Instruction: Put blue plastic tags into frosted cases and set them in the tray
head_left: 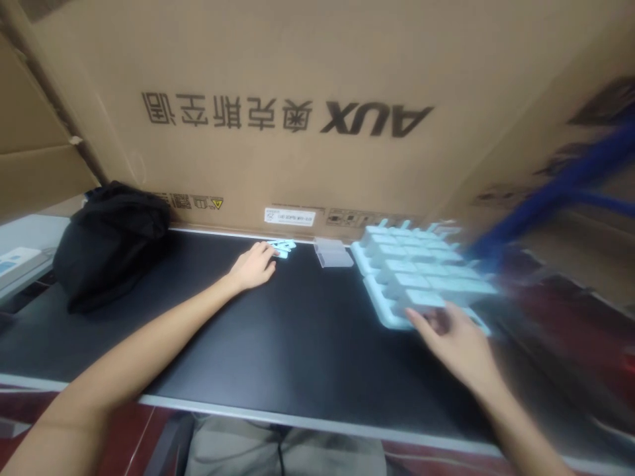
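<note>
A cardboard box [317,79] stands along the far edge of a black table [297,344]. A black bag [112,244] sits at the table's left end. To the right lies a pale blue tray [381,316] filled with rows of blocks [421,271]. The right hand [459,344] has its fingers on the tray's near corner; blur hides whether they grip it. The left hand [255,266] rests on the table, fingers loosely spread and holding nothing, its tips beside small blue parts [284,247] by the box. A clear piece [333,252] lies between the parts and the tray.
</note>
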Action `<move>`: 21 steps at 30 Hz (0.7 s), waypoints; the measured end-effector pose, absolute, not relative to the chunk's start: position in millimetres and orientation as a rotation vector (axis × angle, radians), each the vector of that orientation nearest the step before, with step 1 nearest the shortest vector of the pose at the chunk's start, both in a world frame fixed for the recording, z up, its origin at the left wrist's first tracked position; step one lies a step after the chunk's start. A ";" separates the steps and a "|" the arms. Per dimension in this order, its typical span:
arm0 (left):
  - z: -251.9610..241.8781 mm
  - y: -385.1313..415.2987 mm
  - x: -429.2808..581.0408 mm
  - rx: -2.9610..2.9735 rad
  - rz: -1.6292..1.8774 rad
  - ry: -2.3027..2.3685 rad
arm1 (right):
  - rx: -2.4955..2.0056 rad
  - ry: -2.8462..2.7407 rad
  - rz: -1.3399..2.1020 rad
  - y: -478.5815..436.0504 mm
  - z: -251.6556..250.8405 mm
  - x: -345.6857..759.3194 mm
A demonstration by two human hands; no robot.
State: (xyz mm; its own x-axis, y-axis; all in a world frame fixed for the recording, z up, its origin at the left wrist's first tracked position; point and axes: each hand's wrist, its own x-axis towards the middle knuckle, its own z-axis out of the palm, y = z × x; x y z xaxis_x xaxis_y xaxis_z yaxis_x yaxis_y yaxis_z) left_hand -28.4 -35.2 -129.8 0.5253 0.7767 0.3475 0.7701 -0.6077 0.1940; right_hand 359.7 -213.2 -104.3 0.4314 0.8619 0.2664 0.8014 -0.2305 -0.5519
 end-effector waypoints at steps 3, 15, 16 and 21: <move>-129.0 -35.8 -28.6 2.740 0.631 1.388 | -2.127 -1.536 -0.015 -205.6 -110.9 355.5; -123.5 -40.5 -27.4 2.735 0.596 1.401 | -2.453 -1.697 -0.264 -200.9 -114.4 345.4; -123.3 -40.9 -27.3 2.735 0.594 1.402 | -2.449 -1.688 -0.271 -200.6 -115.4 345.4; -121.5 -43.6 -26.8 2.738 0.590 1.427 | -2.380 -1.594 -0.242 -199.1 -117.4 348.6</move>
